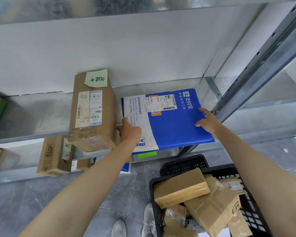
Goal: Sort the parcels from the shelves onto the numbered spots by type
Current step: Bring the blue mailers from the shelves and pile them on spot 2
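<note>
A flat blue and white parcel lies on the metal shelf, its near end sticking out past the shelf's front edge. My left hand grips its left edge, thumb on top. On the parcel's right edge my right hand holds it, thumb over the blue face and fingers below. A tall cardboard box with a green note and a shipping label stands just left of the parcel.
A black plastic crate with several cardboard parcels stands at the lower right. Another brown box sits on the lower shelf at left. A perforated steel upright rises right of the parcel. My shoes stand on grey floor.
</note>
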